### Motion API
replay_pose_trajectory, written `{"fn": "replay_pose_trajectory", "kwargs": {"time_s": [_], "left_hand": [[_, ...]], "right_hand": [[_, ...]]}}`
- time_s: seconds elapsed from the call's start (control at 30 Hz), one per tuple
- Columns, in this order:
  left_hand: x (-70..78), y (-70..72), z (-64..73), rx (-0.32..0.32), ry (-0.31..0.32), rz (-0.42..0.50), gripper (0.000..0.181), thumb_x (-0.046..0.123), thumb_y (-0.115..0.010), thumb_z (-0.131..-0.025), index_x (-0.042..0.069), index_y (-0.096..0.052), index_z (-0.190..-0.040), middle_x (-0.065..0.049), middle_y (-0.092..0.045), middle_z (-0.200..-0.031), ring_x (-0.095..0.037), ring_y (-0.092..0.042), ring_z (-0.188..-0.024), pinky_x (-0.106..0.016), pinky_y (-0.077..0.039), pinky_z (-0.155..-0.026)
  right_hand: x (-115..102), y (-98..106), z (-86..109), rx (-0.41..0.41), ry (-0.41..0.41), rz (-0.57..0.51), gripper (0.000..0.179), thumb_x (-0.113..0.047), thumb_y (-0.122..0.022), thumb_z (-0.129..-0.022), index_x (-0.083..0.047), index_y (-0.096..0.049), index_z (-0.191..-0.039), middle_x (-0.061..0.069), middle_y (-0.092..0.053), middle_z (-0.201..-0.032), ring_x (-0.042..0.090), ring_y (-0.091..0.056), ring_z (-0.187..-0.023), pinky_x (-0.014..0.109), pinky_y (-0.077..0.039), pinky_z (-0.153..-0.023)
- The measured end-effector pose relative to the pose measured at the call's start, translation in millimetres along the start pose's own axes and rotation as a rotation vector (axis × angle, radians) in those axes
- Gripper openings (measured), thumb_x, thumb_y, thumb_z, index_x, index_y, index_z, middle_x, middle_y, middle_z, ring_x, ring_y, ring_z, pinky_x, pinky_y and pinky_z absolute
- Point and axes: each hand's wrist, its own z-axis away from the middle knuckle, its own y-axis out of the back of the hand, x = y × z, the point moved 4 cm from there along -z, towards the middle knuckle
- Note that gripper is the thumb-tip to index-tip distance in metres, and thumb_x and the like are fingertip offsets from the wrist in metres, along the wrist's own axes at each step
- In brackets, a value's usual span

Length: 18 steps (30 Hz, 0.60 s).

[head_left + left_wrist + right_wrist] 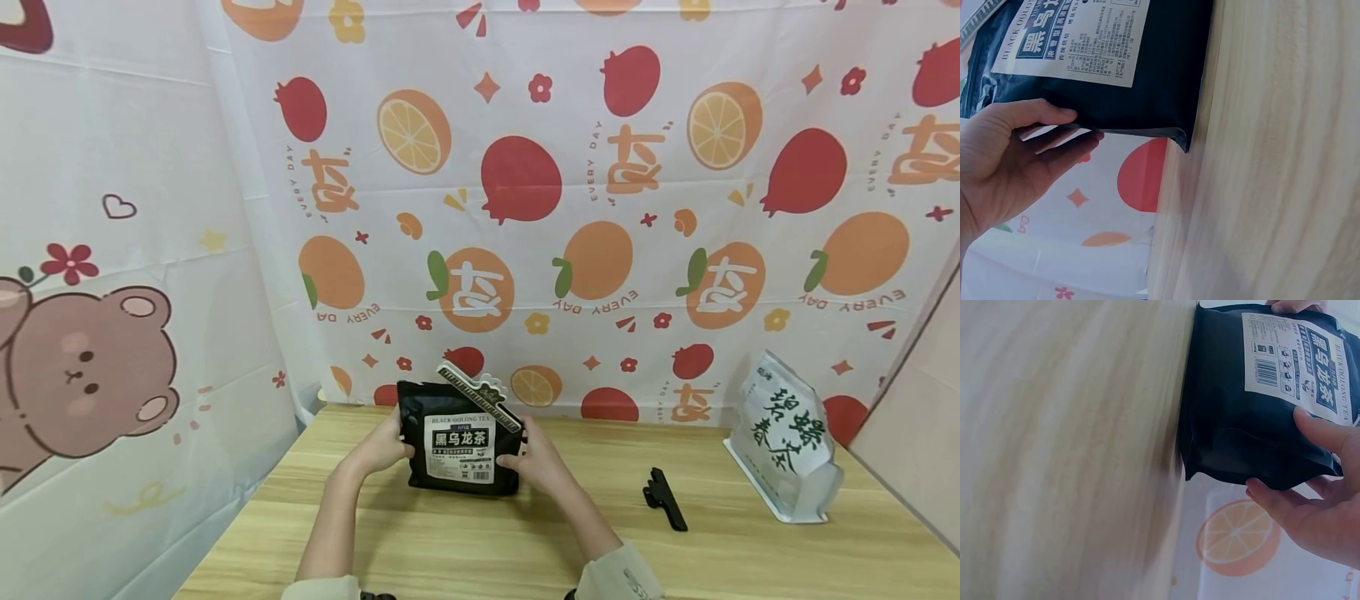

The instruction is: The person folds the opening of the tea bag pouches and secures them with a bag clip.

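Nearest the head camera are two pale sleeves [321, 588], cut off by the bottom edge, with a dark scrap beside each cuff too cropped to make out. Past them, a black tea bag [459, 450] stands upright on the wooden table [750, 558], label facing the camera, between both hands. The left hand [384, 443] pinches its left side and the right hand [534, 454] grips its right side, each with the thumb in front. A long clip [483, 396] with a pale edge slants across the bag's upper right corner; I can't tell whether it is fastened. Well to the right stands a white tea bag [783, 442], tilted to one side, and between the two bags lies a black clip [666, 500]. That makes two bags and two clips; both bags are opaque, so their contents are hidden. A fruit-print cloth [525, 100] hangs behind. From the left wrist, the thumb is on the black bag's front with fingers behind its edge; the bag's top is cut off, and only a corner of the pale-edged clip shows. From the right wrist, the thumb presses beside the label, other fingers at the side and partly hidden, while the left fingertips peek over the far edge.
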Motion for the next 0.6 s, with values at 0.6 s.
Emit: {"fn": "replay_pose_trajectory", "kwargs": {"time_s": [0.6], "left_hand": [[32.4,13.0,35.2,-0.074,0.148,-0.263,0.06,0.005,-0.062,-0.084,-0.022,-0.032,-0.128,-0.037,-0.042,-0.124,-0.049,-0.04,-0.115,-0.054,-0.035,-0.091]], "right_hand": [[9,48,23.9,-0.027,0.036,-0.047,0.049,-0.006,-0.07,-0.081,0.003,-0.045,-0.123,0.025,-0.046,-0.125,0.044,-0.046,-0.112,0.048,-0.041,-0.089]]}}
